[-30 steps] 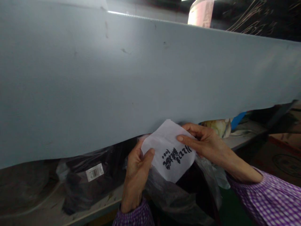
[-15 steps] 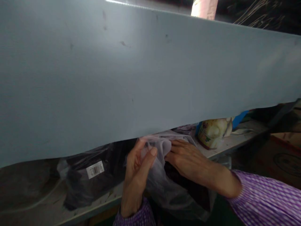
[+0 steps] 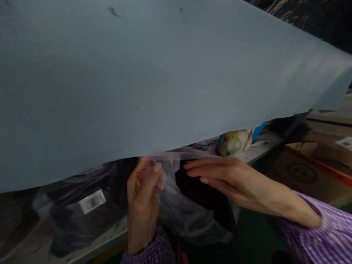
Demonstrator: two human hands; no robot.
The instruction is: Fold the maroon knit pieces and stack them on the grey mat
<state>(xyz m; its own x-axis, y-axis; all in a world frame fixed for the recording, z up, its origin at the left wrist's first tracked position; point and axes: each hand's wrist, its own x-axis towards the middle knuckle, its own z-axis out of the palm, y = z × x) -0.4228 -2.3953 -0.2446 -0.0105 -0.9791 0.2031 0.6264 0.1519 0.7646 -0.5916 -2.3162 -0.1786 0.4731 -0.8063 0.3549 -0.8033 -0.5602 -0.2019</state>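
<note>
The left hand (image 3: 143,198) stands upright from its purple checked cuff, wrist low, and is closed in a pinch; the thumb and 2 fingers (image 3: 157,169) grip the upper rim of a clear plastic bag (image 3: 184,222) and lift that edge up; the other fingers curl behind the film. The right hand (image 3: 231,179) comes in from the right, forearm almost level, palm turned down and fingers straight and spread loosely; it holds nothing, and its fingertips (image 3: 189,169) point left into the bag's mouth; whether they touch the film cannot be told.

The bag hangs between the 2 hands at the front edge of a shelf (image 3: 106,240), sagging below it; its mouth gapes toward the right hand, and inside lies a dark soft mass (image 3: 200,196), too dim to make out further.

To the left on the shelf rests 1 more wrapped bundle (image 3: 68,216), dark stuff in clear film with a white barcode label (image 3: 92,201) on its face. A wide grey-blue sheet (image 3: 165,73) droops across the upper part of the view, its lower edge just above both hands. Behind the right hand stands a printed pack (image 3: 233,142) on the shelf; further right, lower down, sits a cardboard box (image 3: 310,172).
</note>
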